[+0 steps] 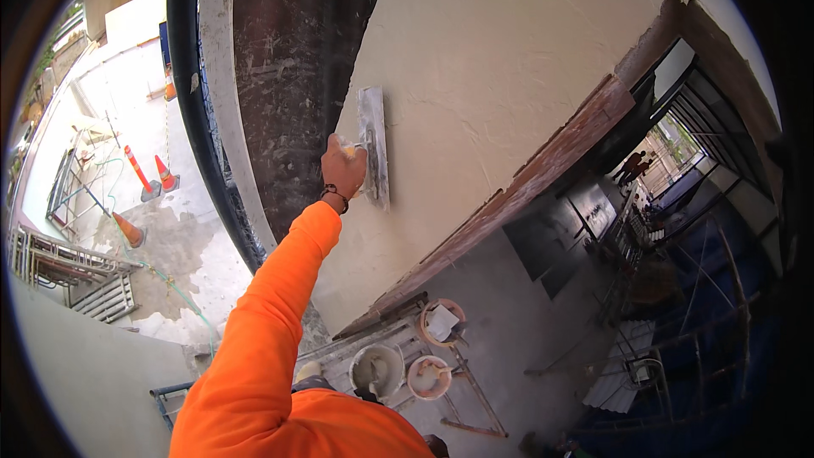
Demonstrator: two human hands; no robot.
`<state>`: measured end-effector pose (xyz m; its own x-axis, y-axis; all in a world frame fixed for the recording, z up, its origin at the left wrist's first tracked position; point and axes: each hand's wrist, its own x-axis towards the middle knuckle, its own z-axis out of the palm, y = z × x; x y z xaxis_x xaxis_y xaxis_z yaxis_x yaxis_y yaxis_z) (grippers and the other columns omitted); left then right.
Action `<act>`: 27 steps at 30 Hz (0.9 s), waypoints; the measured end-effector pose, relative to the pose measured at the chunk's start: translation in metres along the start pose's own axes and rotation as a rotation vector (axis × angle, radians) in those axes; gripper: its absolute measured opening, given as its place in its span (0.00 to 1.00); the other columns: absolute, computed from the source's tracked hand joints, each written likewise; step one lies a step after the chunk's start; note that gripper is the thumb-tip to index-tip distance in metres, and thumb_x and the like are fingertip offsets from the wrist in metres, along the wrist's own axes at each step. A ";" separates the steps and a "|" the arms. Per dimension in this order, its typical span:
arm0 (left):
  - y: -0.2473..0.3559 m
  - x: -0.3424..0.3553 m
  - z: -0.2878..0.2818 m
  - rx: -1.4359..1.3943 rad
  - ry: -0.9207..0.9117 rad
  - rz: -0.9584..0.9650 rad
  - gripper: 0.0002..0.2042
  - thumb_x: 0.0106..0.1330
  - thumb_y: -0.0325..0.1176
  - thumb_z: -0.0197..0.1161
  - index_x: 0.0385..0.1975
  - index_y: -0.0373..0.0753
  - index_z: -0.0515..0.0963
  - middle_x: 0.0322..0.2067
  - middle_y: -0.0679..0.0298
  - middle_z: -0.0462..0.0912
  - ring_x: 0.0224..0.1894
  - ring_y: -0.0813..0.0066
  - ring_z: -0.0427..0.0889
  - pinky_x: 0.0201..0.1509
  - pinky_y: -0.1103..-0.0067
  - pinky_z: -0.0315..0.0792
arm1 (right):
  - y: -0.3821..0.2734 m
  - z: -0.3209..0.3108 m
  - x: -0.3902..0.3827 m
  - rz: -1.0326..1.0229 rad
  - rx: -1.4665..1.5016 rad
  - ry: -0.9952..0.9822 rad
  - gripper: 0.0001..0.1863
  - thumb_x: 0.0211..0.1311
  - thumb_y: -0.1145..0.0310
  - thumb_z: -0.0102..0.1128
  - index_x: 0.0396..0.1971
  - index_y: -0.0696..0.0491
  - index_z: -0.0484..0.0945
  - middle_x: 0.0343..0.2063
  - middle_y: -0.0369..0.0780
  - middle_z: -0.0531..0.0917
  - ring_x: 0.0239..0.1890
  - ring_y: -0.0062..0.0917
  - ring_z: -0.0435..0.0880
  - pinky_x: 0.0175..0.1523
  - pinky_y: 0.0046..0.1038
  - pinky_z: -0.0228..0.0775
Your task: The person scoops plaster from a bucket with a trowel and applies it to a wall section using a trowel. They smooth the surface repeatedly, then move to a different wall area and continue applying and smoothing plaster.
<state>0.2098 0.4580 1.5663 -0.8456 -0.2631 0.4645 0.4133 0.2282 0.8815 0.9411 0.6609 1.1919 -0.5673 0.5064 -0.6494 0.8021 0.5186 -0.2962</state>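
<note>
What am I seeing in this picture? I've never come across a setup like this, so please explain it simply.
There is no machine: a person in an orange top works with bare hands. The single picture comes from a fisheye camera worn on the head, so straight edges bend. The left hand holds a trowel at a wall with a cream coat; a dark strip runs along its left. The right hand can't be clearly made out. Lower down, three buckets stand near the wall. Off to the left, orange cones stand on the ground.
</note>
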 end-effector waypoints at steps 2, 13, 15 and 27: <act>0.005 0.000 0.006 -0.033 -0.022 0.019 0.16 0.60 0.34 0.65 0.41 0.32 0.70 0.29 0.43 0.84 0.35 0.40 0.86 0.40 0.61 0.79 | -0.006 0.005 0.002 -0.040 0.017 0.039 0.31 0.57 0.43 0.63 0.49 0.55 0.83 0.46 0.48 0.88 0.51 0.42 0.87 0.58 0.40 0.77; 0.142 -0.031 -0.005 -0.172 -0.162 0.317 0.17 0.58 0.29 0.65 0.42 0.30 0.66 0.23 0.46 0.80 0.27 0.42 0.82 0.32 0.60 0.75 | -0.049 0.002 -0.001 -0.052 0.043 -0.062 0.30 0.58 0.43 0.63 0.48 0.55 0.83 0.44 0.48 0.88 0.50 0.43 0.87 0.57 0.40 0.78; 0.168 -0.051 -0.012 -0.180 -0.226 0.360 0.18 0.57 0.28 0.65 0.43 0.30 0.66 0.23 0.46 0.79 0.26 0.41 0.81 0.31 0.59 0.75 | -0.052 -0.016 -0.004 -0.099 -0.023 -0.114 0.30 0.57 0.44 0.64 0.48 0.55 0.83 0.43 0.48 0.89 0.49 0.43 0.87 0.56 0.41 0.78; 0.185 -0.268 -0.042 -0.172 -0.684 0.563 0.22 0.55 0.34 0.71 0.45 0.34 0.68 0.34 0.49 0.79 0.36 0.46 0.81 0.39 0.59 0.75 | -0.065 -0.058 -0.011 -0.132 0.047 -0.016 0.28 0.60 0.51 0.65 0.48 0.61 0.82 0.46 0.53 0.87 0.51 0.46 0.86 0.57 0.41 0.77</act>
<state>0.5271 0.5317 1.6081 -0.4965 0.4731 0.7277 0.8251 -0.0032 0.5650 0.8843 0.6619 1.2586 -0.6653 0.4248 -0.6139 0.7291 0.5465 -0.4119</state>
